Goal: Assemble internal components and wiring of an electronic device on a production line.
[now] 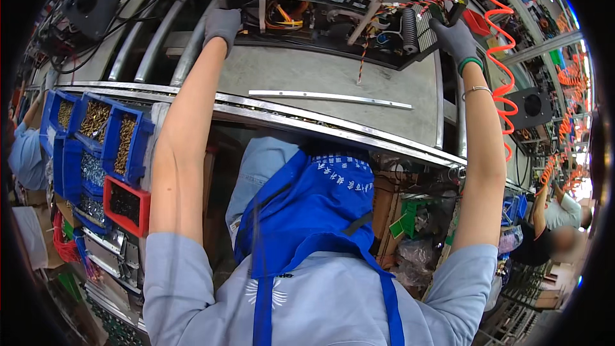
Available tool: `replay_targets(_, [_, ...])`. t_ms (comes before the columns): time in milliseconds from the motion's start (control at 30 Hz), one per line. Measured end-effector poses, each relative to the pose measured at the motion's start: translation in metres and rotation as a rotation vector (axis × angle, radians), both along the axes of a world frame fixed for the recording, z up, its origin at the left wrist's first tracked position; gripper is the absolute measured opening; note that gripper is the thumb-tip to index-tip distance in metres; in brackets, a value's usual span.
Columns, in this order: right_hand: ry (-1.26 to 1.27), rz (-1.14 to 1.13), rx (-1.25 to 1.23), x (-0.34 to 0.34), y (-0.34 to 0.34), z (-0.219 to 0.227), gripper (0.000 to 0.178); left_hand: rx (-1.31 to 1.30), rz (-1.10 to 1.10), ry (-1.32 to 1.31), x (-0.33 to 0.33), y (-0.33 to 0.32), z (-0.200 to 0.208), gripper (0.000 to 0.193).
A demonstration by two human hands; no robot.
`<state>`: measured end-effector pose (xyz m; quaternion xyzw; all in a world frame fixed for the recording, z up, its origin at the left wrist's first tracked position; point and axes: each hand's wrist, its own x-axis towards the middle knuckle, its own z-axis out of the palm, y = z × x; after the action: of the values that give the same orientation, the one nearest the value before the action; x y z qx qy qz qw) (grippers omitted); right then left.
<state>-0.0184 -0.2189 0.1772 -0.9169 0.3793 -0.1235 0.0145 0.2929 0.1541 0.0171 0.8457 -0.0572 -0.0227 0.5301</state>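
Note:
A black metal equipment chassis (339,41) full of circuit boards, wires and black components lies on the conveyor bench at the top of the view. My left hand (222,25), in a grey glove, is closed round its near left corner. At the right end, my right hand (456,40), also gloved in grey, grips the edge beside a ribbed metal part. Both arms are stretched out. A twisted red and black lead (363,61) hangs from the chassis onto the bench plate. Nearer to me, a thin silver metal strip (330,97) lies apart from both hands.
Steel rollers (157,32) flank the grey bench plate (282,70). Blue bins of screws (125,144) and a red bin (127,205) stand at left. A coiled orange air hose (503,45) hangs at right. Other people (29,154) work at both sides.

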Motion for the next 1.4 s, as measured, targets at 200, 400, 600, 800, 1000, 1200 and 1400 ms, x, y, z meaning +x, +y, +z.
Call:
replay_targets(200, [-0.004, -0.010, 0.019, -0.005, 0.002, 0.001, 0.061, -0.051, -0.030, 0.007, -0.030, 0.006, 0.023, 0.029])
replay_targets(400, [-0.024, -0.011, 0.021, -0.007, -0.018, -0.001, 0.062, 0.013, -0.111, -0.028, -0.073, 0.013, 0.035, 0.029])
replay_targets(600, [-0.037, -0.024, 0.075, -0.012, -0.001, 0.001, 0.056, 0.074, -0.117, -0.060, -0.049, 0.015, 0.027, 0.027])
replay_targets(800, [-0.067, 0.033, -0.070, -0.020, 0.034, 0.007, 0.053, -0.165, -0.192, -0.055, -0.013, 0.019, 0.012, 0.047])
replay_targets(1000, [-0.191, 0.113, -0.062, -0.016, 0.036, 0.002, 0.046, -0.301, -0.273, -0.542, -0.172, -0.016, 0.016, 0.066])
replay_targets(1200, [-0.209, 0.114, -0.037, -0.035, 0.031, -0.017, 0.067, -0.546, -0.671, 0.174, -0.224, -0.114, 0.040, 0.054])
replay_targets(1400, [-0.791, 0.197, 0.317, -0.077, 0.115, -0.060, 0.054, -0.426, -1.035, 0.400, -0.266, -0.098, 0.067, 0.027])
